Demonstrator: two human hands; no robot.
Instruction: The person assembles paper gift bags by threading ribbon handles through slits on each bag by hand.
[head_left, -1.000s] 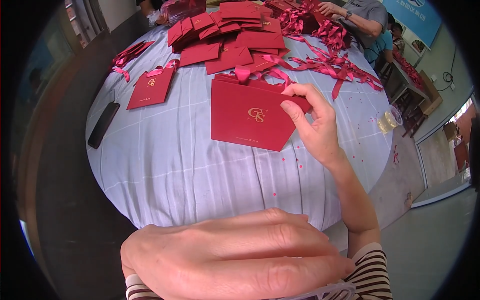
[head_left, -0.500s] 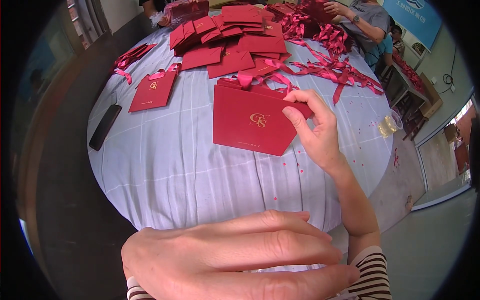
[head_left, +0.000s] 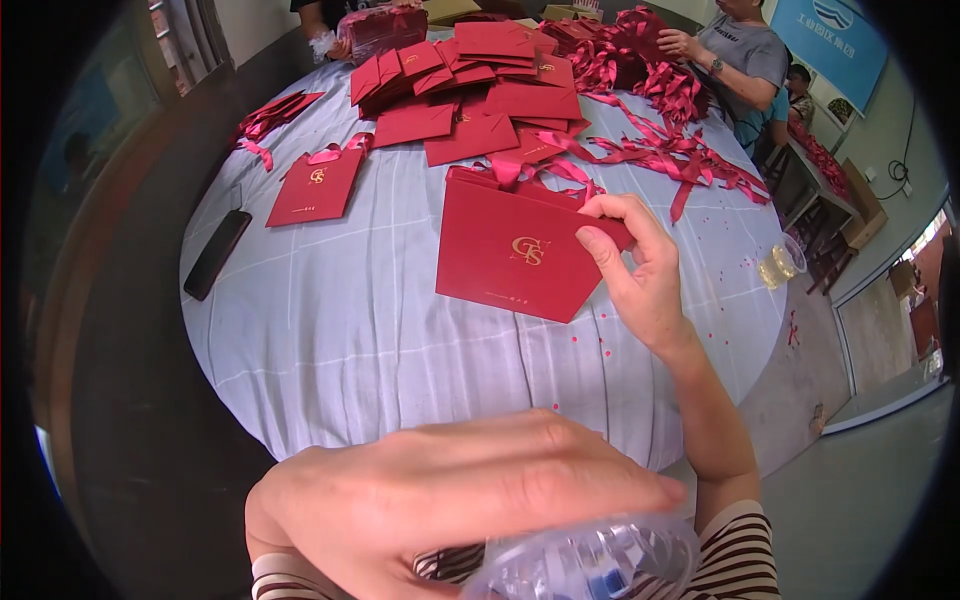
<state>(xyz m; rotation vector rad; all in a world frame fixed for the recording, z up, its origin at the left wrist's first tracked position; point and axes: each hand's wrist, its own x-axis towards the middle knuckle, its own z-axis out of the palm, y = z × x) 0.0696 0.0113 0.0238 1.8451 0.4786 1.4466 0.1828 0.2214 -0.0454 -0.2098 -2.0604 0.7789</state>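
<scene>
Pinching red paper bag (head_left: 520,250), right hand (head_left: 640,270) closed.

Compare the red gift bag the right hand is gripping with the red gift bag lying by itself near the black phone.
The held bag looks larger, being nearer the camera; the lone bag looks smaller, farther out on the table. The right hand pinches the held bag's right edge; nothing touches the lone bag. The phone lies beside the lone bag only. Both are red with a gold emblem and pink ribbon handles.
</scene>
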